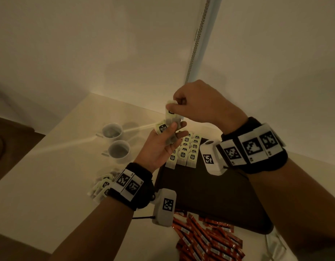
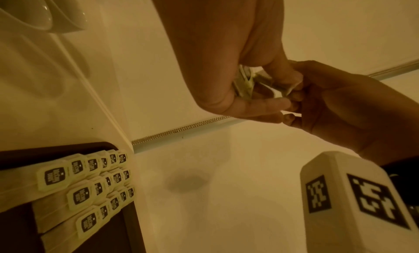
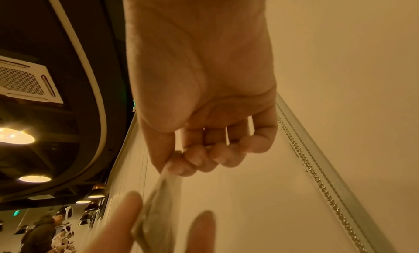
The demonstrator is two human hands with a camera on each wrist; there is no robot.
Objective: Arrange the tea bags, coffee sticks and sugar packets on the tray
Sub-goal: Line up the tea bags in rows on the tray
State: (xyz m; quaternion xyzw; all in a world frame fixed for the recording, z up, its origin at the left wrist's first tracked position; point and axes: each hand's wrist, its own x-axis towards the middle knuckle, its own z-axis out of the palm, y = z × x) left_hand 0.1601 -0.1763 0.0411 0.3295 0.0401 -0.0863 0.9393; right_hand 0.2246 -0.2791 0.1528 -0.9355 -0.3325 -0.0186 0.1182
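Observation:
Above the far end of the dark tray, my left hand lies palm up and holds a small bunch of pale tea bags. My right hand pinches the top of one tea bag from that bunch between thumb and forefinger. The right wrist view shows this tea bag hanging from the pinch. Three neat rows of tea bags lie on the tray's far end, also visible in the left wrist view as rows of tea bags. Red coffee sticks lie heaped on the table near me.
Two white cups stand on the table left of the tray. A loose pile of tea bags lies under my left wrist. A wall with a beaded blind chain rises just behind the table.

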